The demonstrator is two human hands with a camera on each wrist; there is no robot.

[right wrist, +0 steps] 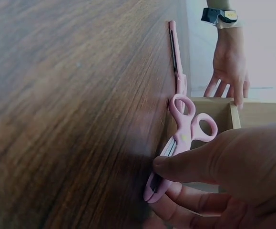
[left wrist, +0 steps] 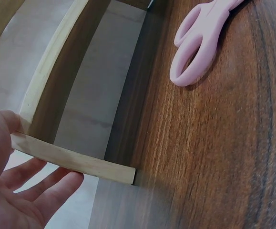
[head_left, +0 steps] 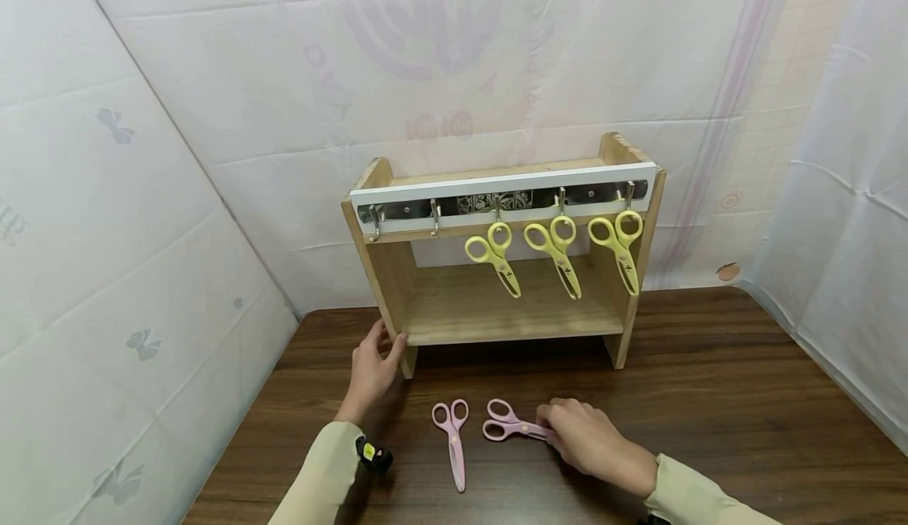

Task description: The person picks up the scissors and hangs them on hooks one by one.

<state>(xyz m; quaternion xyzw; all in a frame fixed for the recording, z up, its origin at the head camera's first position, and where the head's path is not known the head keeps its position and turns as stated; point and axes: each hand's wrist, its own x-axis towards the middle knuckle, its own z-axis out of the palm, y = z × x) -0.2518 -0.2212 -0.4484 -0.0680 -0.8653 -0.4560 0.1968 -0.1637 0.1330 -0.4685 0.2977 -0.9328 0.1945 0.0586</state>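
One pair of pink scissors (head_left: pixel 455 435) lies on the tabletop (head_left: pixel 716 375) at the lower centre of the head view; a second pink pair (head_left: pixel 521 428), just right of it, has its blade end pinched between thumb and fingers of the right hand (head_left: pixel 585 437). Left of centre, the left hand (head_left: pixel 372 369) clamps the side of the wooden shelf (head_left: pixel 454 310) between thumb and fingers. Three yellow scissors (head_left: pixel 559 255) hang from hooks (head_left: pixel 436 211) at centre right.

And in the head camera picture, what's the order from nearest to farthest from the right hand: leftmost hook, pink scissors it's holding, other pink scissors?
1. Held pink scissors: pinched in the right hand.
2. Other pink scissors: on the table, to the left.
3. Leftmost hook: up high, farther left.
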